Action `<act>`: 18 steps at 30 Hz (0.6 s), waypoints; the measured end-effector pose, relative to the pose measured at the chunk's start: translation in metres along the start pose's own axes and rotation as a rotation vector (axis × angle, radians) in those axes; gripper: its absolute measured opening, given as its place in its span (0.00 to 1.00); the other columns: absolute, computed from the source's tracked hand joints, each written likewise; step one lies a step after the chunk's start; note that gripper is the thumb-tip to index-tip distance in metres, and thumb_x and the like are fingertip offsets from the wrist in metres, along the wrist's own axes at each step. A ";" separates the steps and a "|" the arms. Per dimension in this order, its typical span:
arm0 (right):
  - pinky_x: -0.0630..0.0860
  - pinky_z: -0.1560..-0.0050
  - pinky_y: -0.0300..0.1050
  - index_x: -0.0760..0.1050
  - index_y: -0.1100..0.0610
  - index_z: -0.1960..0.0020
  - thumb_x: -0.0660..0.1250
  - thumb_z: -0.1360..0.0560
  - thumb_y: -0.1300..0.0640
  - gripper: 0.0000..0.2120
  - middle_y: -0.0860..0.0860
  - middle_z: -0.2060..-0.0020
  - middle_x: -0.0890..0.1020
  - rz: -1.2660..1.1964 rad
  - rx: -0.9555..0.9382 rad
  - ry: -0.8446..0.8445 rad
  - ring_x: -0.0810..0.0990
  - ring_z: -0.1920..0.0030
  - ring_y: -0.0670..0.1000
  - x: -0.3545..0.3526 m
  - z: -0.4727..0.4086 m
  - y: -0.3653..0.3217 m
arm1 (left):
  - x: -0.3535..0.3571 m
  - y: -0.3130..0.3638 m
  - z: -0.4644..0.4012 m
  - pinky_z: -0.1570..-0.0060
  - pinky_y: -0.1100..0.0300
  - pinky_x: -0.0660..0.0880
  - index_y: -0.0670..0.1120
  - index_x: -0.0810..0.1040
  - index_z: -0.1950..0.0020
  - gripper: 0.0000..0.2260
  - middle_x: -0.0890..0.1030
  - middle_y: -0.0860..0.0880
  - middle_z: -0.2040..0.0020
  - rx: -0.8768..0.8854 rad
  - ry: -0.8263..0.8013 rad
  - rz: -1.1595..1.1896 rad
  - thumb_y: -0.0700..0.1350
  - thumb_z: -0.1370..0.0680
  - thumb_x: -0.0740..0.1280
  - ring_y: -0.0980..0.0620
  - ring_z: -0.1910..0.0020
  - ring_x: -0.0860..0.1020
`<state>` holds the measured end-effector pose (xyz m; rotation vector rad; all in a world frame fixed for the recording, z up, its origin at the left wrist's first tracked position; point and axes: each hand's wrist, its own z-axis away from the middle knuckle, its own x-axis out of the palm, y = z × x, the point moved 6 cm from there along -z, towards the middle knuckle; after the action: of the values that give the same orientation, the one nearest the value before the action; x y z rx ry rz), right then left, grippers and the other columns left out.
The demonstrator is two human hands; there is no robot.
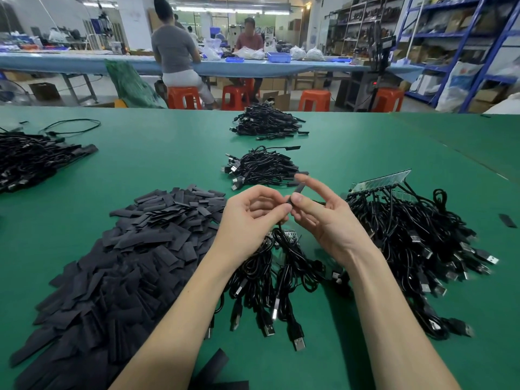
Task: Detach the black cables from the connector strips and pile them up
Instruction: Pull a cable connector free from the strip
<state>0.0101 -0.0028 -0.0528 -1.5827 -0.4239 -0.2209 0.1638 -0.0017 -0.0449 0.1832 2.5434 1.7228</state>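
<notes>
Where the green surface (168, 153) runs off at the far left, a dark heap of black cables (33, 161) lies by the edge, and nearer the camera a broad mound of flat black sleeve pieces (126, 254) spreads toward the middle. Just right of that mound the left hand (250, 212) is raised above the surface, fingers curled, its grip pinching a thin black cable (284, 240) just below a small black sleeve (294, 197). Touching it from the other side, the right hand (323, 218) pinches the same sleeve between thumb and a finger, the index finger held out straight. That cable hangs down to a loose bundle of cables with USB plugs (270, 291) lying on the surface under both wrists, near a small circuit strip (289, 235). Beyond the hands sit two piles of cables, a nearer pile (261, 167) and a farther pile (267, 123). At the right, a connector strip (380, 182) stands tilted, with many black cables (416, 243) attached and fanning out. A lone black piece (508, 220) lies far right.
</notes>
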 end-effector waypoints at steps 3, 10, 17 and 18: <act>0.80 0.56 0.40 0.79 0.48 0.35 0.77 0.30 0.56 0.24 0.62 0.51 0.86 0.126 -0.132 0.031 0.82 0.57 0.51 0.005 0.001 -0.005 | -0.001 -0.006 -0.001 0.56 0.62 0.80 0.40 0.81 0.54 0.05 0.85 0.46 0.63 -0.042 0.044 0.095 0.33 0.26 0.74 0.51 0.63 0.83; 0.81 0.56 0.41 0.83 0.50 0.39 0.77 0.28 0.59 0.17 0.59 0.53 0.87 0.128 -0.193 0.102 0.81 0.57 0.51 0.006 0.001 -0.001 | -0.001 -0.014 -0.001 0.57 0.60 0.80 0.40 0.82 0.54 0.04 0.84 0.45 0.64 -0.099 0.095 0.155 0.34 0.26 0.75 0.51 0.64 0.83; 0.81 0.61 0.42 0.84 0.54 0.42 0.76 0.28 0.57 0.15 0.59 0.57 0.86 0.056 -0.259 0.146 0.78 0.65 0.49 0.005 0.001 -0.007 | -0.001 -0.013 -0.002 0.55 0.60 0.80 0.41 0.82 0.54 0.04 0.84 0.44 0.63 -0.105 0.062 0.189 0.35 0.26 0.75 0.50 0.63 0.82; 0.81 0.61 0.42 0.84 0.54 0.41 0.75 0.26 0.59 0.14 0.59 0.57 0.86 0.096 -0.277 0.149 0.77 0.65 0.49 0.005 0.002 -0.009 | 0.000 -0.013 -0.002 0.55 0.60 0.80 0.41 0.82 0.54 0.04 0.84 0.44 0.63 -0.110 0.055 0.194 0.35 0.26 0.75 0.50 0.63 0.82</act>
<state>0.0106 -0.0006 -0.0432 -1.8388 -0.2061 -0.3320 0.1629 -0.0085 -0.0563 0.3942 2.5341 1.9559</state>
